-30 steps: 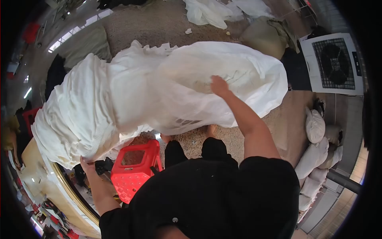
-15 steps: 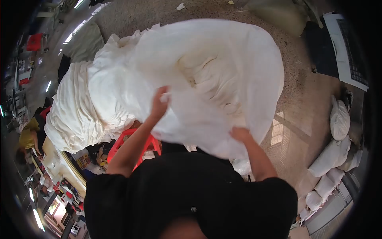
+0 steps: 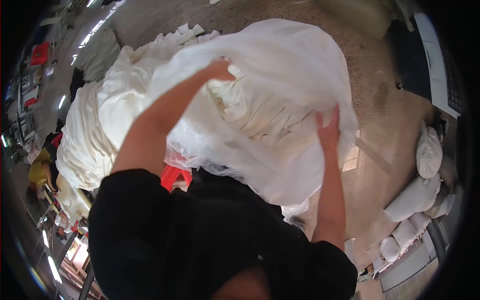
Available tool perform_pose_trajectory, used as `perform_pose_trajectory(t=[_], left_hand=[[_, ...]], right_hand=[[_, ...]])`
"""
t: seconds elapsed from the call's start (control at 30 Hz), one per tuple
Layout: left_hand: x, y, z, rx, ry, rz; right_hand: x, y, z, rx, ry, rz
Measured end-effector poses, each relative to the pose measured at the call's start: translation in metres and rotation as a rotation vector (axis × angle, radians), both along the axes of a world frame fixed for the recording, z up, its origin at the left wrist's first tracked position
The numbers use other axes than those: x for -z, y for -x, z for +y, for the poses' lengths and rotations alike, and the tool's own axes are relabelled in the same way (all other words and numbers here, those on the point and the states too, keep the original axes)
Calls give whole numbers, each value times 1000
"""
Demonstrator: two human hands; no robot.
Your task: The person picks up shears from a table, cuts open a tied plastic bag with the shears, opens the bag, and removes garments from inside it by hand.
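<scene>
A large white sack (image 3: 285,40) lies in front of me, its mouth wide and folded cream-white fabric (image 3: 270,117) showing inside. My left hand (image 3: 222,70) reaches to the upper left of the opening, its fingers bent and blurred at the fabric; whether they grip it is unclear. At the right side of the opening, my right hand (image 3: 329,127) has its fingers spread against the sack's inner side. Gathered white cloth (image 3: 85,135) is heaped to the left, beside the sack. Thin clear plastic (image 3: 190,142) hangs along the sack's near side.
A red stool (image 3: 172,177) shows partly beneath the plastic. Stuffed white bags (image 3: 415,197) line the right side. A white-framed appliance (image 3: 440,65) stands at the upper right. At the far left, a person in yellow (image 3: 39,172) is near a table.
My left hand has moved up and right to the opening's upper edge. The right hand has moved up along its right side. The sack's mouth has shifted and the inner fabric shows more.
</scene>
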State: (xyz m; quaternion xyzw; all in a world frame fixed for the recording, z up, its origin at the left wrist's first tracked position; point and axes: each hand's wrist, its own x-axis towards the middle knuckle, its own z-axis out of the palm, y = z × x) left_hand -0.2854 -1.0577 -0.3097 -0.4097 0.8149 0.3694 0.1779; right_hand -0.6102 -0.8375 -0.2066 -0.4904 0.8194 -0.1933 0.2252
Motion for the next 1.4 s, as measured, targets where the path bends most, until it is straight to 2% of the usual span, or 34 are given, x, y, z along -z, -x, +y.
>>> perform_pose_trajectory(t=[0.03,0.07,0.13,0.17,0.23,0.27,0.33,0.37,0.43,0.47,0.5,0.6,0.7,0.77,0.83,0.9,0.97,1.03,1.13,1.23,1.33,1.4], left_hand=[[-13,5,-33,6,-162,29],[-29,19,-59,11,-146,53],[-55,43,-94,-52,87,-141],[-66,51,-112,-30,140,-197],[-51,53,-140,-58,237,-136],[-35,52,-154,-64,233,-140],[6,54,-175,0,623,-67],[25,55,-183,-7,621,-64],[53,54,-195,-782,117,446],[68,55,-199,-946,60,541],[82,57,-202,-902,105,474],[123,74,-207,-475,272,52],[184,106,-211,-239,227,-170],[231,117,-209,-194,148,-260],[279,111,-193,-196,31,-347],[308,88,-177,-240,-135,-393],[315,62,-170,-328,-330,-347],[298,52,-171,-452,-480,-226],[246,46,-161,-621,-634,-54],[177,45,-145,-688,-604,18],[97,57,-123,-487,-421,-78],[31,66,-104,139,-148,-315]], right_hand=[[-5,23,-16,-22,94,46],[-11,41,-33,-20,110,71],[-19,74,-66,-187,52,405],[-21,88,-78,-202,45,416],[-13,112,-98,-196,-112,507],[-4,127,-103,-241,-50,556],[6,132,-113,-249,-91,572],[10,138,-119,-260,-124,595],[28,155,-125,-283,-169,591],[41,164,-128,-296,-218,577],[52,176,-133,-310,-210,572],[107,214,-143,-162,-297,139],[170,240,-123,221,-291,-469],[209,253,-104,498,-204,-835],[234,264,-82,690,-130,-1075],[252,270,-63,798,-82,-1196],[263,273,-51,857,-61,-1258],[270,273,-44,912,-17,-1331],[271,274,-36,978,56,-1418],[270,273,-33,1023,123,-1506],[266,278,-35,1066,175,-1592],[261,281,-37,1076,214,-1645]])
